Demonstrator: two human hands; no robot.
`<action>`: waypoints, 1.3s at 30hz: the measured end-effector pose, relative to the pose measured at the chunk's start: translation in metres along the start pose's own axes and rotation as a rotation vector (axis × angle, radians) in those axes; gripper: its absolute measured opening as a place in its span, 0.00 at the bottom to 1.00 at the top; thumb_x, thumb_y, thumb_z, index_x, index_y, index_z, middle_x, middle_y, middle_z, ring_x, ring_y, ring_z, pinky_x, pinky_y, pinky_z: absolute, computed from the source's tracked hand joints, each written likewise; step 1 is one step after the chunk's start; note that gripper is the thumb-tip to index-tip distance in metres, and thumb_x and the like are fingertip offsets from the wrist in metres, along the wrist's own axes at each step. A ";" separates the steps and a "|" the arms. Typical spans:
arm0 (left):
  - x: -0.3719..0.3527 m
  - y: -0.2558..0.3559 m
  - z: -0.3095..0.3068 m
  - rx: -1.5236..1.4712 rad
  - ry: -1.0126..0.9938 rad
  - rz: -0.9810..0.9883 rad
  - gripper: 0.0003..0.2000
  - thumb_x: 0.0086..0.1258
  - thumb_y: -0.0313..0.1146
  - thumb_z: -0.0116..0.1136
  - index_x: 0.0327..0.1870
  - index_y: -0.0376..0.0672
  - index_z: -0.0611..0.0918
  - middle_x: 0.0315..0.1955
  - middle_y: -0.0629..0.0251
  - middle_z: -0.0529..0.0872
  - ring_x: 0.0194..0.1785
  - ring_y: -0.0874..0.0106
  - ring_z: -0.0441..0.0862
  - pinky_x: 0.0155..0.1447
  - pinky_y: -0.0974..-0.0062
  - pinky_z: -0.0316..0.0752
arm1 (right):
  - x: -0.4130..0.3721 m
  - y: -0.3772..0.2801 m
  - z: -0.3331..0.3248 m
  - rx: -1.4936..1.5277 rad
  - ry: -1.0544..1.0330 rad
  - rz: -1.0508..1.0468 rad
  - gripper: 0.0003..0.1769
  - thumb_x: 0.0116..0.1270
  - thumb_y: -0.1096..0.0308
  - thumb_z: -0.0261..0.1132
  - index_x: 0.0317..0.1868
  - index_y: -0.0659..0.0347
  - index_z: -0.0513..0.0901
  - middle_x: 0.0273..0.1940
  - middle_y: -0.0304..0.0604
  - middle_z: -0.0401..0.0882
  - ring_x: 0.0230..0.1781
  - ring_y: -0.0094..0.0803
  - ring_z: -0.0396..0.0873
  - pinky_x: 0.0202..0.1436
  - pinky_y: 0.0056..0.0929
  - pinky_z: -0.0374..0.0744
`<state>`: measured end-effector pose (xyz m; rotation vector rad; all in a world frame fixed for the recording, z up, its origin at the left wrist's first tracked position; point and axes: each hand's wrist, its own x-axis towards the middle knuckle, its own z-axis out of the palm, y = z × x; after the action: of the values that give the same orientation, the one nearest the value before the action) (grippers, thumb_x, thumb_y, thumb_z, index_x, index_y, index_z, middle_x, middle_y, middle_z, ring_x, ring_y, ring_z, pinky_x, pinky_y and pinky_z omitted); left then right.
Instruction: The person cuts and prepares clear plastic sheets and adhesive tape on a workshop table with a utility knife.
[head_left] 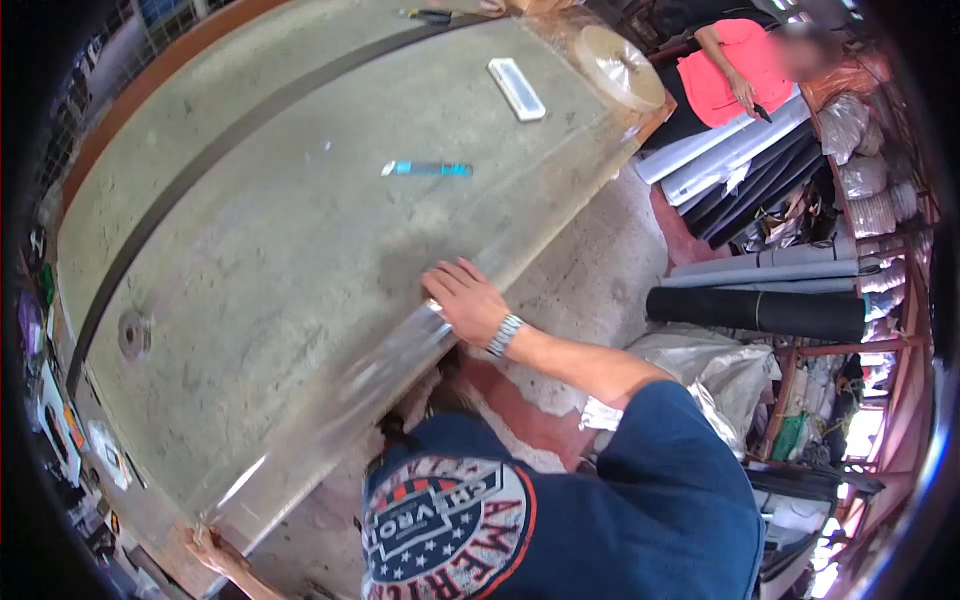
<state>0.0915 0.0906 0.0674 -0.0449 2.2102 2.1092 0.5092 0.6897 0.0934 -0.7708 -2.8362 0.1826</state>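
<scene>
A clear plastic sheet (330, 410) lies along the near edge of the worktable (300, 230), shiny and blurred between my hands. My right hand (465, 300), with a metal-band watch at the wrist, rests on the sheet by the table edge, its fingers apart. Down at the table's near left corner, my left hand (210, 548) has its fingers closed on the sheet's end. A teal-handled cutter knife (430, 169) lies on the tabletop beyond my right hand. Farther off is a white rectangular case (516, 89).
A roll of clear tape or film (620, 68) sits at the far right corner. A long dark strip (200, 165) curves across the table. A small ring (134, 335) lies left. Beyond the right edge, a person (735, 70) holds a phone near rolled materials (755, 312).
</scene>
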 end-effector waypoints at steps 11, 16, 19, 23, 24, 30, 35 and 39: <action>-0.042 0.030 0.011 0.405 0.062 0.032 0.23 0.67 0.27 0.74 0.63 0.39 0.81 0.40 0.67 0.88 0.39 0.77 0.85 0.45 0.78 0.79 | 0.039 -0.102 -0.007 0.522 -0.631 -0.112 0.36 0.54 0.46 0.85 0.54 0.62 0.84 0.28 0.41 0.79 0.27 0.34 0.76 0.33 0.35 0.75; -0.062 0.026 -0.002 0.436 0.146 0.020 0.25 0.62 0.25 0.75 0.62 0.38 0.81 0.42 0.61 0.90 0.43 0.73 0.87 0.49 0.73 0.83 | 0.049 -0.093 0.011 0.697 -0.727 -0.125 0.24 0.61 0.52 0.83 0.43 0.63 0.86 0.23 0.34 0.75 0.24 0.22 0.70 0.29 0.29 0.71; -0.067 0.011 -0.012 0.424 0.233 0.079 0.25 0.61 0.23 0.74 0.61 0.40 0.80 0.31 0.69 0.87 0.35 0.78 0.83 0.41 0.76 0.79 | 0.058 -0.101 0.023 0.728 -0.826 -0.137 0.15 0.71 0.59 0.77 0.39 0.64 0.85 0.24 0.31 0.77 0.25 0.18 0.70 0.29 0.26 0.70; -0.072 0.010 -0.002 0.392 0.251 0.048 0.23 0.63 0.23 0.70 0.60 0.40 0.79 0.28 0.72 0.83 0.32 0.80 0.80 0.37 0.75 0.75 | 0.063 -0.098 0.040 0.805 -0.961 -0.009 0.10 0.78 0.66 0.70 0.39 0.62 0.83 0.25 0.30 0.79 0.23 0.16 0.73 0.27 0.24 0.71; -0.072 0.013 -0.001 0.430 0.261 0.042 0.23 0.63 0.24 0.70 0.60 0.40 0.79 0.27 0.71 0.83 0.32 0.79 0.80 0.38 0.75 0.75 | 0.064 -0.098 0.039 0.807 -0.971 0.003 0.10 0.78 0.66 0.70 0.39 0.62 0.83 0.25 0.30 0.79 0.23 0.16 0.73 0.27 0.23 0.71; -0.070 0.014 0.004 0.400 0.301 -0.003 0.24 0.64 0.25 0.71 0.61 0.39 0.78 0.32 0.66 0.86 0.36 0.76 0.83 0.43 0.74 0.79 | 0.065 -0.063 0.031 0.754 -1.046 0.007 0.08 0.73 0.69 0.75 0.41 0.62 0.85 0.28 0.30 0.83 0.27 0.16 0.76 0.31 0.23 0.74; -0.072 0.030 0.008 0.202 0.405 -0.030 0.26 0.66 0.24 0.73 0.66 0.40 0.80 0.36 0.65 0.87 0.39 0.72 0.89 0.44 0.75 0.83 | 0.052 0.026 -0.007 0.739 -1.073 0.164 0.08 0.67 0.68 0.78 0.35 0.62 0.89 0.30 0.34 0.87 0.30 0.20 0.81 0.36 0.25 0.80; -0.060 0.028 0.018 -0.131 0.441 -0.037 0.29 0.73 0.20 0.65 0.74 0.35 0.71 0.48 0.55 0.88 0.44 0.61 0.90 0.48 0.62 0.90 | 0.032 0.129 -0.040 0.539 -0.967 0.179 0.14 0.71 0.59 0.77 0.33 0.60 0.88 0.28 0.30 0.83 0.30 0.20 0.76 0.36 0.29 0.78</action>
<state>0.1496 0.1075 0.0998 -0.6097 2.2499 2.4065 0.5540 0.8195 0.1151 -0.9737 -3.2057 1.6642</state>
